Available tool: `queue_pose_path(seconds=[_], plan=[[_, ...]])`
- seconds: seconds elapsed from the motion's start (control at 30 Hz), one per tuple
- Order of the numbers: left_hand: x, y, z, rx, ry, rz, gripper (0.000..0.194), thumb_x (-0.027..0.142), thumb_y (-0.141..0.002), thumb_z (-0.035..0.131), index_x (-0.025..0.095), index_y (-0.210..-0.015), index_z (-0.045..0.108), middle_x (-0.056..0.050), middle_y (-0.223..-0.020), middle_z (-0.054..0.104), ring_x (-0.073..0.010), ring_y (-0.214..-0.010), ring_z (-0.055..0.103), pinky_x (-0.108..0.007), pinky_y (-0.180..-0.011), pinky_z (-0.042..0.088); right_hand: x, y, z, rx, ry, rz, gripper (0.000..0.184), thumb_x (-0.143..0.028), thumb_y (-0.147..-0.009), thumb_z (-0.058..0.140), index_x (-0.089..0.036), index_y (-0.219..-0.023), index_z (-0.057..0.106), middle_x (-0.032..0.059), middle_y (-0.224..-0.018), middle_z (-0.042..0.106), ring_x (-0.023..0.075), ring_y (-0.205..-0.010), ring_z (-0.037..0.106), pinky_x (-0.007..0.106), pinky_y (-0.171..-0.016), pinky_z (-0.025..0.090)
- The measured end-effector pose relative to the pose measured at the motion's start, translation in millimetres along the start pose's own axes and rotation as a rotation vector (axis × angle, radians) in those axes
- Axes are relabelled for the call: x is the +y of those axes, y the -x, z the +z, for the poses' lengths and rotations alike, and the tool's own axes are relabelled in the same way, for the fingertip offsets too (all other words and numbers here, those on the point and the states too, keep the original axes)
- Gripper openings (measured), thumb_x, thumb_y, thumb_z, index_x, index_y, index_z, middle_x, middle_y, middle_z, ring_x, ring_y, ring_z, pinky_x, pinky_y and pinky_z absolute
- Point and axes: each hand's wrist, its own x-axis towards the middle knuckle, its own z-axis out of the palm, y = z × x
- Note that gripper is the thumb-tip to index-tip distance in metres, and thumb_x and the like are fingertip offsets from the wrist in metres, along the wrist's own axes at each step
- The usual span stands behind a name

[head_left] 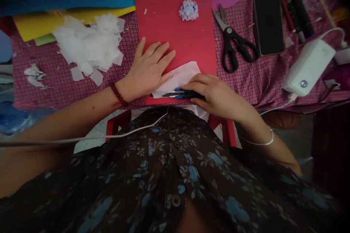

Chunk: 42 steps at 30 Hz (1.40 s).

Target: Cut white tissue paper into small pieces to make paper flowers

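My left hand (149, 67) lies flat with fingers spread on a red sheet (164, 14). Its thumb touches the edge of a piece of thin white paper (182, 74) near the sheet's front edge. From the other side, my right hand (214, 93) closes its fingers round a slim blue-and-black tool (182, 94) that lies along the paper's front edge. Its exact kind is unclear, since the hand covers its right end. A crumpled white-and-blue paper ball (188, 10) sits farther up the red sheet.
Black-handled scissors (232, 40) lie open right of the sheet. Beyond them are a phone (269, 24), several pens (296, 12) and a white power bank (308, 67) with cables. A heap of white paper pieces (91, 45) spreads over the checked tablecloth (49, 89) at left.
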Motion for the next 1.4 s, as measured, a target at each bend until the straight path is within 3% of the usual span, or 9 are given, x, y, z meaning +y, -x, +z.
queue_pose_path(seconds=[0.17, 0.4, 0.53, 0.7, 0.83, 0.97, 1.13, 1.3, 1.4], plan=[[-7.2, -3.2, 5.1, 0.010, 0.053, 0.017, 0.062, 0.052, -0.102, 0.034, 0.021, -0.156, 0.038, -0.007, -0.168, 0.027, -0.0318, -0.154, 0.020, -0.059, -0.125, 0.011, 0.5, -0.6, -0.6, -0.005, 0.015, -0.019, 0.039, -0.017, -0.092, 0.057, -0.020, -0.130, 0.066, 0.0124, -0.112, 0.065, 0.0305, -0.105, 0.060, 0.047, -0.092, 0.049], [-7.5, -2.9, 8.0, -0.018, 0.073, 0.021, 0.062, 0.054, -0.102, 0.028, 0.027, -0.158, 0.031, 0.001, -0.171, 0.020, -0.0264, -0.156, 0.014, -0.058, -0.126, 0.004, -9.3, -2.0, 4.0, -0.020, 0.066, -0.018, 0.039, -0.018, -0.093, 0.058, -0.018, -0.131, 0.064, 0.0139, -0.114, 0.066, 0.0318, -0.108, 0.061, 0.049, -0.094, 0.050], [-8.3, -3.1, 10.0, -0.019, 0.056, 0.028, 0.063, 0.053, -0.103, 0.029, 0.025, -0.159, 0.031, -0.004, -0.172, 0.018, -0.0288, -0.157, 0.014, -0.057, -0.126, 0.004, -21.7, 20.0, 13.0, 0.019, 0.098, 0.019, 0.035, -0.020, -0.095, 0.058, -0.014, -0.129, 0.063, 0.0162, -0.116, 0.066, 0.0320, -0.108, 0.061, 0.048, -0.093, 0.052], [-12.2, -4.0, 9.5, 0.021, 0.077, 0.036, 0.062, 0.050, -0.101, 0.038, 0.023, -0.157, 0.037, -0.009, -0.169, 0.027, -0.0347, -0.156, 0.019, -0.061, -0.125, 0.009, -28.7, 66.3, 13.1, 0.103, 0.077, 0.099, 0.036, -0.022, -0.096, 0.059, -0.018, -0.131, 0.060, 0.0148, -0.118, 0.066, 0.0302, -0.109, 0.063, 0.048, -0.094, 0.054], [-11.9, 2.2, -0.1, 0.108, 0.171, 0.066, 0.057, 0.046, -0.101, 0.037, 0.023, -0.153, 0.043, -0.010, -0.165, 0.034, -0.0300, -0.151, 0.031, -0.053, -0.124, 0.023, -17.3, 97.6, 3.4, 0.246, 0.018, 0.231, 0.038, -0.023, -0.094, 0.062, -0.023, -0.132, 0.060, 0.0118, -0.117, 0.065, 0.0283, -0.108, 0.065, 0.047, -0.093, 0.055], [6.2, 16.5, -9.7, 0.122, 0.211, 0.048, 0.046, 0.039, -0.099, 0.042, 0.027, -0.141, 0.056, -0.009, -0.149, 0.055, -0.0269, -0.137, 0.052, -0.045, -0.115, 0.042, 5.1, 114.6, -4.8, 0.416, 0.129, 0.372, 0.037, -0.025, -0.090, 0.064, -0.026, -0.128, 0.064, 0.0103, -0.108, 0.067, 0.0315, -0.101, 0.065, 0.053, -0.088, 0.055], [28.0, 20.4, -12.9, 0.086, 0.101, 0.027, 0.047, 0.033, -0.097, 0.045, 0.020, -0.140, 0.055, -0.015, -0.143, 0.059, -0.0316, -0.131, 0.056, -0.048, -0.111, 0.045, 30.3, 115.0, -9.4, 0.451, 0.228, 0.431, 0.038, -0.023, -0.087, 0.063, -0.024, -0.124, 0.067, 0.0110, -0.104, 0.067, 0.0326, -0.098, 0.064, 0.055, -0.087, 0.054], [31.6, 9.4, -19.0, 0.043, -0.033, -0.029, 0.056, 0.039, -0.095, 0.052, 0.009, -0.142, 0.050, -0.021, -0.136, 0.060, -0.0356, -0.125, 0.057, -0.048, -0.107, 0.046, 44.6, 104.4, -12.2, 0.456, 0.283, 0.448, 0.036, -0.021, -0.085, 0.062, -0.018, -0.121, 0.069, 0.0134, -0.105, 0.068, 0.0327, -0.098, 0.064, 0.054, -0.088, 0.053], [30.1, 5.5, -21.0, 0.048, -0.049, -0.055, 0.051, 0.041, -0.094, 0.052, 0.012, -0.137, 0.054, -0.018, -0.128, 0.063, -0.0344, -0.120, 0.058, -0.046, -0.102, 0.049, 48.2, 99.6, -12.5, 0.442, 0.278, 0.437, 0.037, -0.020, -0.085, 0.061, -0.017, -0.121, 0.068, 0.0136, -0.106, 0.068, 0.0324, -0.100, 0.063, 0.053, -0.090, 0.053]])
